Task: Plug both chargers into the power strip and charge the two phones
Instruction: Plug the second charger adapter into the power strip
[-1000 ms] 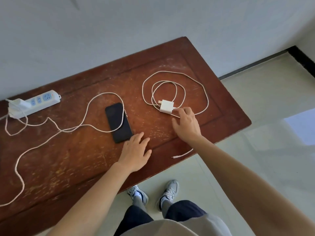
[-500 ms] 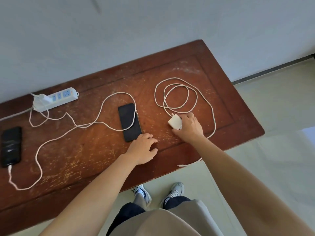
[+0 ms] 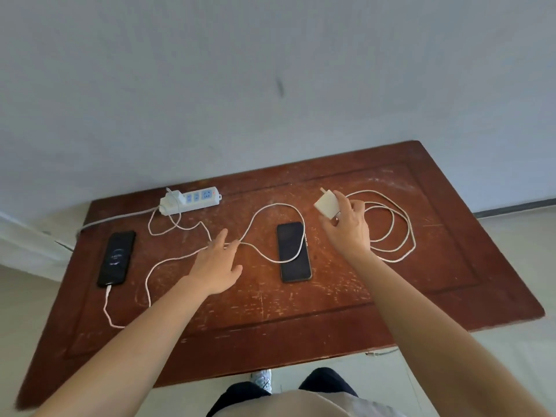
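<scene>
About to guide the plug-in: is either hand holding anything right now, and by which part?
The right hand holds the white charger by its body, prongs pointing toward the power strip. The left hand holds nothing; it is spread open over the other cable.

Charger off the table now.
The right hand (image 3: 346, 227) has lifted the white charger (image 3: 326, 203) clear of the wood; the left hand (image 3: 215, 266) has slid over the cable (image 3: 261, 254).

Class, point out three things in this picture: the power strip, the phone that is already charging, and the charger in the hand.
power strip (image 3: 195, 201), head view, middle of its white body
charging phone (image 3: 116, 258), head view, its lit screen
charger (image 3: 326, 203), head view, its white face
</scene>
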`<state>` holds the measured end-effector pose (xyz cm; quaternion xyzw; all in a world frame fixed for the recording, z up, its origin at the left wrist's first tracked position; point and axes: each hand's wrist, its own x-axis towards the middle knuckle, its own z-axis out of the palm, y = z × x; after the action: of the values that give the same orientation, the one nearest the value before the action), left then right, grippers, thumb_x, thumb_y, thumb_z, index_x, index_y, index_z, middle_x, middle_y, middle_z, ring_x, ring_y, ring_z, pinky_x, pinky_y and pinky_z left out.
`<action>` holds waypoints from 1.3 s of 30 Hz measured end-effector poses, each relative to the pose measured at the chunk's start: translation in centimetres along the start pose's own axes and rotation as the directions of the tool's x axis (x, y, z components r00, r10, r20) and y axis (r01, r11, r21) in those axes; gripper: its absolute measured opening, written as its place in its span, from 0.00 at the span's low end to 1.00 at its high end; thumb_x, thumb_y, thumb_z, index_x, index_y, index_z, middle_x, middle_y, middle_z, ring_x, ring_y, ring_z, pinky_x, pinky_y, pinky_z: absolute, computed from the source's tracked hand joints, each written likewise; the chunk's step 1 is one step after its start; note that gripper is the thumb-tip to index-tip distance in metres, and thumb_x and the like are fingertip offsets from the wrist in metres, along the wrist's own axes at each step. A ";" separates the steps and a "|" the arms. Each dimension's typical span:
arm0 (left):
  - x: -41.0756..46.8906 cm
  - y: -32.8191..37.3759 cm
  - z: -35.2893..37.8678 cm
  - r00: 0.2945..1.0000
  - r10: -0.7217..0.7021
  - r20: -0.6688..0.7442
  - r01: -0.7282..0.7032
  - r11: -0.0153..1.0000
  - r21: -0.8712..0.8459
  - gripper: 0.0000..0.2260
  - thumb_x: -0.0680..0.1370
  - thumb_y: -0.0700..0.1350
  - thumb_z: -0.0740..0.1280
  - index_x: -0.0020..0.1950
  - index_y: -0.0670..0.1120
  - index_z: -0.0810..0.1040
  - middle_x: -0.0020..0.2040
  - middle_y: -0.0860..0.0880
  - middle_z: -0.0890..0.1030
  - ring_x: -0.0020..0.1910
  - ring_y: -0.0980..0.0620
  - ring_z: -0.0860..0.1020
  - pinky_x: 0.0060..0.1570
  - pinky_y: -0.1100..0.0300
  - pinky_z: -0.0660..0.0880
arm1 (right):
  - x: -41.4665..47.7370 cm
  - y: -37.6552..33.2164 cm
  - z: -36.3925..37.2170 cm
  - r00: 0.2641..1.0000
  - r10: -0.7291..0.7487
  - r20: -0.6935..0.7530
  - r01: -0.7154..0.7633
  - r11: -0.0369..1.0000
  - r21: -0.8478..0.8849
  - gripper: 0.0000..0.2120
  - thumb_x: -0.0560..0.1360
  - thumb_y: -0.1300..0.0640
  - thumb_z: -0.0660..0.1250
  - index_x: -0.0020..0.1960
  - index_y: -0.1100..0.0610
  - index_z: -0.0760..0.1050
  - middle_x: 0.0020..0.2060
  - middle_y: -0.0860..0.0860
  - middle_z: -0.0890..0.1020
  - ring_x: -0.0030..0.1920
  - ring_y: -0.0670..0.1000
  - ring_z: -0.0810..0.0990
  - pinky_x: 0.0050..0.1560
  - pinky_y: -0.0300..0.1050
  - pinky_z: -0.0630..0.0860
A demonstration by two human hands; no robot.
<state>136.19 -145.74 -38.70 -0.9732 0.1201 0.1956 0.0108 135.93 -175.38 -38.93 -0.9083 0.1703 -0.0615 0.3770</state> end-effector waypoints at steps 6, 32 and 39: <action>2.6 -7.6 -2.1 0.995 -0.061 -0.081 0.059 0.998 -0.028 0.35 0.80 0.58 0.61 0.82 0.50 0.50 0.82 0.40 0.40 0.81 0.38 0.49 0.74 0.40 0.61 | 3.0 -9.0 2.3 0.993 -0.097 -0.062 0.103 0.990 0.098 0.32 0.75 0.46 0.71 0.76 0.49 0.63 0.66 0.54 0.71 0.55 0.57 0.81 0.48 0.51 0.79; 13.3 -22.4 1.4 0.983 0.058 -0.176 -0.091 0.979 -0.184 0.40 0.77 0.51 0.69 0.81 0.45 0.49 0.83 0.42 0.45 0.81 0.41 0.53 0.72 0.40 0.68 | 9.4 -19.7 23.4 0.872 -0.216 0.440 0.350 0.902 -0.252 0.25 0.75 0.61 0.70 0.71 0.56 0.72 0.66 0.54 0.76 0.58 0.56 0.81 0.47 0.49 0.81; 13.5 -22.8 2.0 0.979 0.083 -0.186 -0.123 0.969 -0.213 0.41 0.77 0.52 0.69 0.81 0.45 0.48 0.83 0.42 0.44 0.80 0.41 0.56 0.70 0.43 0.71 | 10.9 -20.8 23.9 0.832 -0.204 0.515 0.428 0.828 -0.363 0.25 0.75 0.61 0.71 0.71 0.55 0.72 0.66 0.53 0.75 0.59 0.56 0.80 0.48 0.48 0.79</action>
<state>152.93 -126.56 -46.29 -0.9741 0.1483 0.1218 -0.1194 157.35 -149.71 -41.34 -0.9754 -0.0704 0.1321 0.1621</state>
